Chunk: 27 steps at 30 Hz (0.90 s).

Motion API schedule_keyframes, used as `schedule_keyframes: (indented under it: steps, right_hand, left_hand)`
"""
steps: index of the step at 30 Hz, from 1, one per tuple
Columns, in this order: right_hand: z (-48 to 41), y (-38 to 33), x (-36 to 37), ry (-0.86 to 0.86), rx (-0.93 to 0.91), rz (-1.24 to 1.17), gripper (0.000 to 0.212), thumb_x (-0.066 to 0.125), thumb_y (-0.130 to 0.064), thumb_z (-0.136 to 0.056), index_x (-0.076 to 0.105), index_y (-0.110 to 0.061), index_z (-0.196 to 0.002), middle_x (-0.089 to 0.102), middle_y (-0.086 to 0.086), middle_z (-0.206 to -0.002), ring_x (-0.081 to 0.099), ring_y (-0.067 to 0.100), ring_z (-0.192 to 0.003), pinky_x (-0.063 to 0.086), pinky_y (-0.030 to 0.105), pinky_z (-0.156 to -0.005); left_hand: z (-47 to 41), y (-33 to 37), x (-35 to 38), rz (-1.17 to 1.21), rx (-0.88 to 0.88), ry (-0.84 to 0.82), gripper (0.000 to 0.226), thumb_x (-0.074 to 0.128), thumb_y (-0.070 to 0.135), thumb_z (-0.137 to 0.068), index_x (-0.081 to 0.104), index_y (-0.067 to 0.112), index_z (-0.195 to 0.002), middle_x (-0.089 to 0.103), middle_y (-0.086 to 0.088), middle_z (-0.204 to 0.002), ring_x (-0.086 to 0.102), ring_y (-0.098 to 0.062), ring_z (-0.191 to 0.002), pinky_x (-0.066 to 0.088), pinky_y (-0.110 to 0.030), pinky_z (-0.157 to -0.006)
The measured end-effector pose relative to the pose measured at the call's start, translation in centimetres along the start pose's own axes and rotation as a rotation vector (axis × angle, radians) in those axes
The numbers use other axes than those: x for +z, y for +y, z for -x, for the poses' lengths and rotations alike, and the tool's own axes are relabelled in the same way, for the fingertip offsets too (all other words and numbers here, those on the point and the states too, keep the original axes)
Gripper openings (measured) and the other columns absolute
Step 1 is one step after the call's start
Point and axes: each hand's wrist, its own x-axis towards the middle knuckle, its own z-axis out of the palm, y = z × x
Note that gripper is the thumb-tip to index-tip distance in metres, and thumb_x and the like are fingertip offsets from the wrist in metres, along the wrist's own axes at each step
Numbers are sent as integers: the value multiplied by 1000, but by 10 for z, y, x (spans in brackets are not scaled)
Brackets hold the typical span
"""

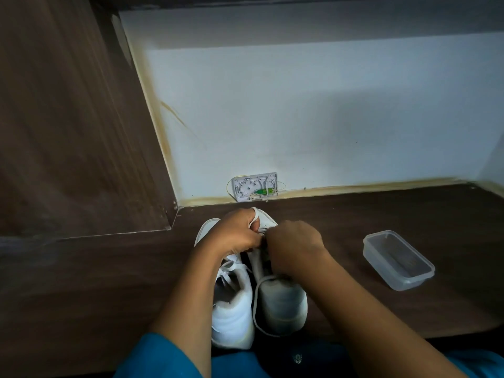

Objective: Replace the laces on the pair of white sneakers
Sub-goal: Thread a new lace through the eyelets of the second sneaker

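Sneakers, white, are standing as a pair side by side at the near edge of a dark wooden bench [109, 282], heels toward the person and toes toward the back wall. Fingers [246, 227] of the left hand [234, 233] are curling over the laced front of the right-hand sneaker [281, 301], and a loop of white lace [255, 214] is wrapping round the thumb, seemingly to keep it taut and out of the way. The right hand [293, 245] is bending down just beside it, knuckles up. Its fingers are turned away from the camera, so I cannot tell whether they are pinching the lace or only pressing on the shoe. Both hands are meeting over the eyelets, which suggests threading or pulling a lace through there.

More lace is trailing loosely round the heel of this sneaker. The left-hand sneaker [231, 304] is touching it, its lace lying slack across the tongue.

Off toward the right side of the bench, well apart from the shoes, a clear plastic tub [398, 260] is sitting without a lid, perhaps ready for laces. At the back edge, against the wall, an open white cable box [255, 186] is showing a green connector.

No brand or writing is readable on the sneakers. A small pale emblem [298, 358] on the person's dark clothing is too blurred to read.
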Motion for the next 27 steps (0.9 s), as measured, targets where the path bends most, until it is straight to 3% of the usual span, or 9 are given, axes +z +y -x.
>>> schedule_keyframes:
  steps: [3, 5, 7, 9, 12, 16, 19, 24, 27]
  right_hand:
    - [-5, 20, -16, 23, 26, -280, 22, 55, -8, -82, 61, -6, -104, 65, 14, -106, 64, 28, -94, 48, 31, -70]
    - [-8, 37, -23, 59, 42, -758, 13, 52, 6, -78, 61, -1, -81, 67, 21, -86, 61, 24, -64, 46, 25, -51]
    - [-8, 52, -27, 165, 80, -1315, 26, 47, 17, -75, 57, -5, -66, 65, 17, -70, 52, 18, -49, 37, 20, -43]
    - [-8, 61, -31, 246, 34, -1662, 30, 47, 17, -78, 60, -8, -68, 65, 8, -66, 50, 14, -45, 33, 20, -45]
    - [-7, 60, -37, 325, -90, -1867, 23, 49, 4, -88, 67, -10, -86, 70, 3, -74, 42, 9, -42, 32, 20, -45]
    - [-9, 54, -40, 322, -202, -1825, 25, 42, 3, -94, 66, -7, -96, 70, 2, -75, 36, 9, -42, 31, 17, -41]
    - [-10, 63, -37, 412, -131, -1682, 20, 49, 2, -92, 66, -8, -94, 66, 1, -66, 36, 11, -44, 28, 19, -42]
    - [-13, 98, -15, 340, 0, -601, 18, 57, -9, -86, 68, -13, -72, 68, 8, -77, 60, 21, -68, 47, 33, -66]
    - [-20, 99, -2, 209, 65, -373, 20, 48, -20, -92, 65, -16, -81, 66, 11, -90, 60, 29, -85, 46, 35, -72]
  left_hand:
    - [-4, -4, 0, -4, -20, -6, 20, 60, 17, -45, 44, 18, -57, 47, -2, -58, 47, -19, -57, 42, -38, -57]
    - [-2, -1, 1, 19, -45, 2, 23, 62, 19, -45, 47, 19, -62, 52, -3, -63, 51, -20, -58, 46, -38, -57]
    - [1, 5, -1, -23, -86, 16, 34, 70, 19, -50, 50, 18, -78, 55, -4, -76, 54, -21, -65, 49, -38, -62]
    - [6, 15, -4, -217, -136, 39, 45, 79, 21, -61, 49, 16, -94, 54, -4, -88, 54, -19, -78, 46, -32, -67]
    - [13, 32, -9, -372, -53, 183, 54, 78, 30, -70, 45, 13, -110, 54, -5, -102, 55, -23, -94, 46, -32, -76]
    - [14, 49, -2, 248, 310, 108, 31, 60, 14, -89, 50, 24, -116, 59, -2, -104, 57, -14, -102, 46, -32, -92]
    - [16, 51, -1, 356, 320, 134, 23, 46, 8, -97, 62, 21, -87, 59, 11, -58, 54, -7, -55, 49, -38, -78]
    - [11, 40, -11, 395, 235, 393, 31, 46, 10, -97, 57, 13, -68, 53, 15, -43, 38, -2, -35, 41, -21, -48]
    - [9, 37, -11, 353, 249, 359, 28, 50, 9, -95, 59, 16, -69, 55, 14, -48, 42, -1, -39, 41, -19, -46]
